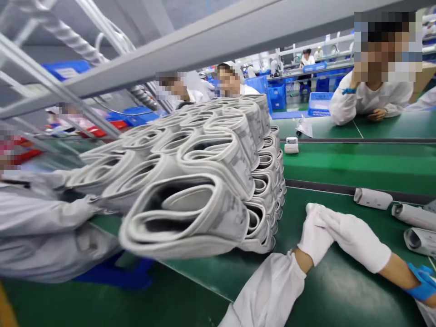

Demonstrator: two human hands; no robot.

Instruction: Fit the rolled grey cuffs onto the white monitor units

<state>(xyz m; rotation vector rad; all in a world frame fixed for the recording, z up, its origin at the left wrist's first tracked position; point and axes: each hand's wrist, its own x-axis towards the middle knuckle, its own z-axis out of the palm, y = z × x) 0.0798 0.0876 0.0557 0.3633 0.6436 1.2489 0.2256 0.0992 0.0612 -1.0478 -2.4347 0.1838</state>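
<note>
My left hand (316,234) and my right hand (359,236), both in white gloves, rest together above the green tabletop (344,295). The fingers of the right lie over those of the left, and both look closed, with no object showing between them. A blue band (422,281) circles the right wrist. Just left of my hands rises a tall stack of rolled grey cuffs (235,218) with printed sides, apart from my gloves. To the right lie several more rolled cuffs (373,198).
A green conveyor belt (340,161) runs behind my hands, with a small white device (291,145) on it. A co-worker (373,102) leans on the far side. Another person's sleeve (44,213) is at left. A metal beam (204,41) crosses overhead.
</note>
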